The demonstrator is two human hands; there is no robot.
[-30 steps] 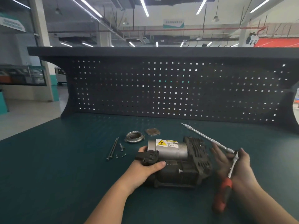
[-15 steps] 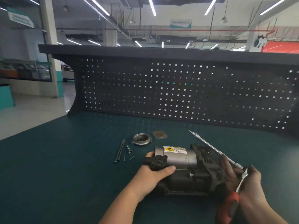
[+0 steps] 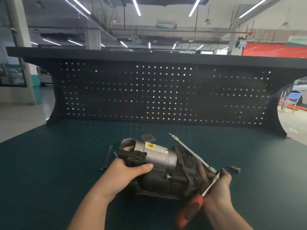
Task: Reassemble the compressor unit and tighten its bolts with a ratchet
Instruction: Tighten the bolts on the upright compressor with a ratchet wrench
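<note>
1. The green workbench [image 3: 49, 171] has wide free surface to the left of the left hand [image 3: 123, 173] and to the right of the right hand [image 3: 217, 188]; its near edge is out of view.
2. A black pegboard [image 3: 157, 90] closes the far side, well beyond both hands; a hall with ceiling lights is behind it.
3. The compressor unit [image 3: 166, 170] lies on the bench between the hands, its silver cylinder toward the left hand.
4. The left hand grips the black end piece, thumb on top.
5. The right hand holds the ratchet [image 3: 199, 196] against the unit's finned end; the orange handle points toward the person, the long extension away.
6. Left of the left hand lie two long bolts [image 3: 106, 157]; beyond it a metal ring [image 3: 127, 142] and a square plate [image 3: 147, 137].
7. A small socket [image 3: 235, 168] lies just beyond the right hand.
</note>
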